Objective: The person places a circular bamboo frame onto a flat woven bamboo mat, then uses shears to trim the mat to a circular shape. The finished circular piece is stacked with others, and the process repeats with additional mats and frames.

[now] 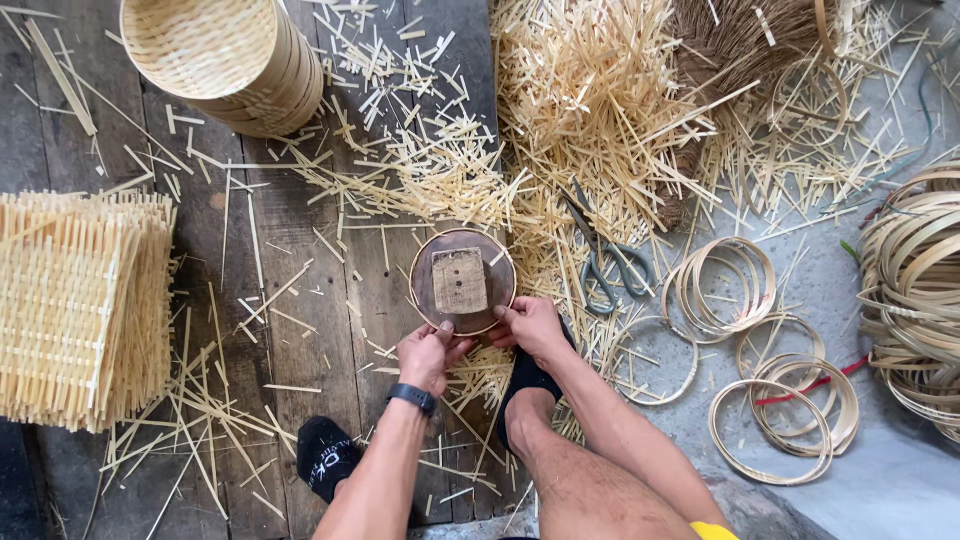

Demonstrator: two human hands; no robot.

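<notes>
Both my grips, left hand and right hand, pinch the lower rim of the round wooden mould at frame centre on the plank floor; keep thumbs pressing evenly.

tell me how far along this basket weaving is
Done: a stack of round woven baskets and a pile of square woven mats sit at the left. In hand: the left hand and right hand grip the near rim of a round wooden form. Left: loose bamboo rings, coiled strips, scissors untouched.
</notes>
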